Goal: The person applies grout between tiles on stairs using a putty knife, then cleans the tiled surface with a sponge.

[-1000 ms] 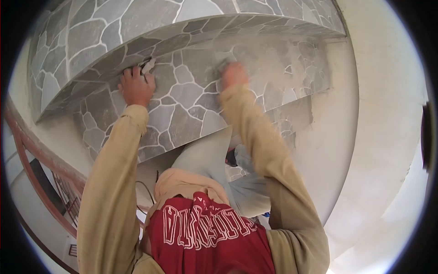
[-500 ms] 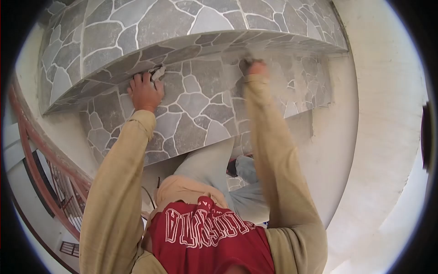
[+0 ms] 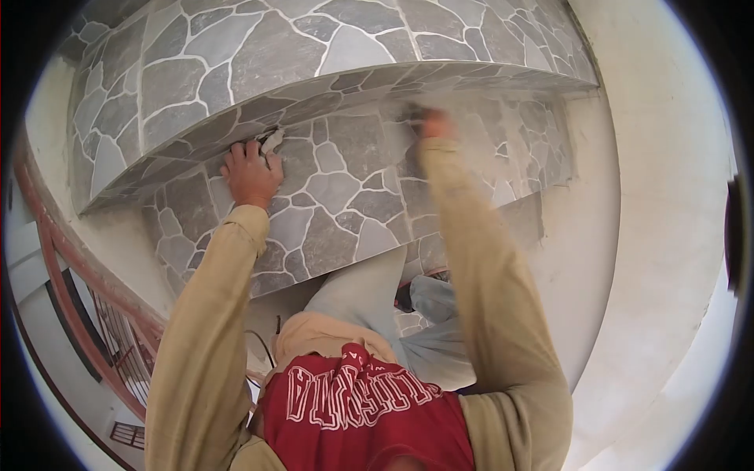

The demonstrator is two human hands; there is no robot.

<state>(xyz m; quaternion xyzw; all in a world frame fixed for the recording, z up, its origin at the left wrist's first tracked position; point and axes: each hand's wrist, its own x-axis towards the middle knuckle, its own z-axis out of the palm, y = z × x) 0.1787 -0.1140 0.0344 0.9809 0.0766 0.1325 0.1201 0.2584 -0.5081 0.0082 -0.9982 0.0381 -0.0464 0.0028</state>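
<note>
My left hand (image 3: 253, 174) rests on the stone-patterned step (image 3: 334, 188), its fingers apart and lying near the foot of the riser. Right beside its thumb and fingertips is a crumpled pale grey piece (image 3: 272, 140), like a rag or scrap; I see no grip on it. My right hand (image 3: 437, 125) is smeared by motion over the same step, close to the riser. A dark blurred object (image 3: 411, 113) sticks out to the left from its closed fingers, and its kind cannot be made out. Pale dusty film covers the stone around that hand.
Above rises another stone-patterned step (image 3: 298, 47) with a curved front edge. A reddish railing (image 3: 86, 275) runs down on the left. On the right stands a pale wall (image 3: 660, 196). My legs (image 3: 357, 286) are below the step's front edge.
My right hand has shifted slightly left with the dark object, still blurred. The left hand stays in place on the step. The whole view has tilted a little.
</note>
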